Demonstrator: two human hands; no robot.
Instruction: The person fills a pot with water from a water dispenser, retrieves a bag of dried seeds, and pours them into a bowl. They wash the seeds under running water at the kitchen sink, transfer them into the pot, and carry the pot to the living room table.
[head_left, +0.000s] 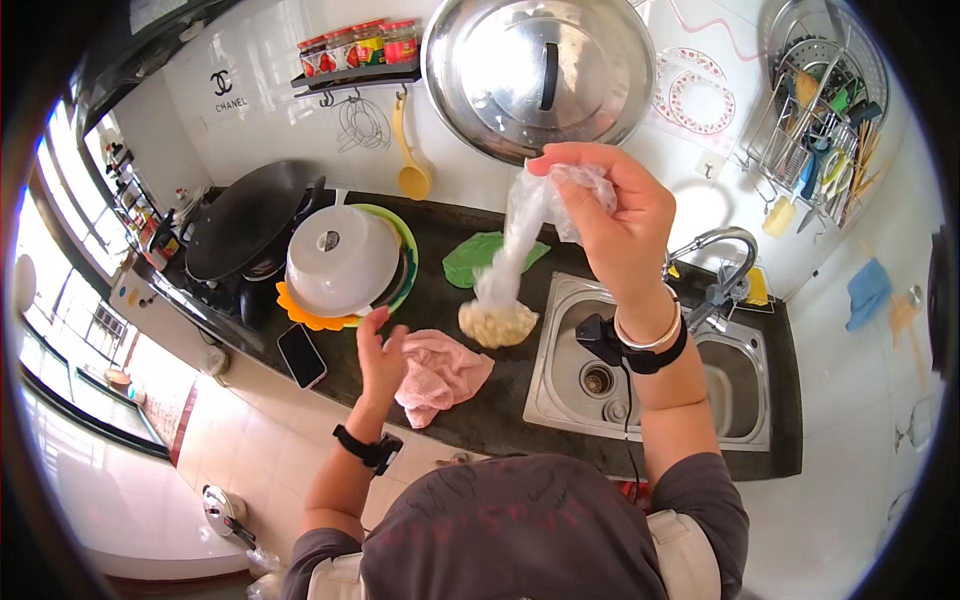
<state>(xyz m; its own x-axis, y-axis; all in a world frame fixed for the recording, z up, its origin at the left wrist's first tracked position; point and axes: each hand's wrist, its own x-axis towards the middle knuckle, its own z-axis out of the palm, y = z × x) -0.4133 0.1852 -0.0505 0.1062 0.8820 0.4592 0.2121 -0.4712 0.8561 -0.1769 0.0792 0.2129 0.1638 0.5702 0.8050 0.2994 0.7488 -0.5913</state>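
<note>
Pinched by its upper end, a clear plastic bag [515, 235] hangs from my right hand [625, 215], twisted thin along its length. Small pale yellow pieces [497, 325] fill the bottom of the bag, low over the dark counter. My left hand [380, 360] is raised with fingers apart and holds nothing. Beside it a crumpled pink cloth [440, 372] lies on the counter. Behind the bag is a flat green plastic bag [475, 258].
The steel double sink [560, 390] with its tap [735, 250] is at right. At left, a white bowl [335, 262] sits upside down on a green basin [410, 265], near a phone [301, 356] and a black wok [250, 225]. A large steel lid [500, 80] hangs on the wall.
</note>
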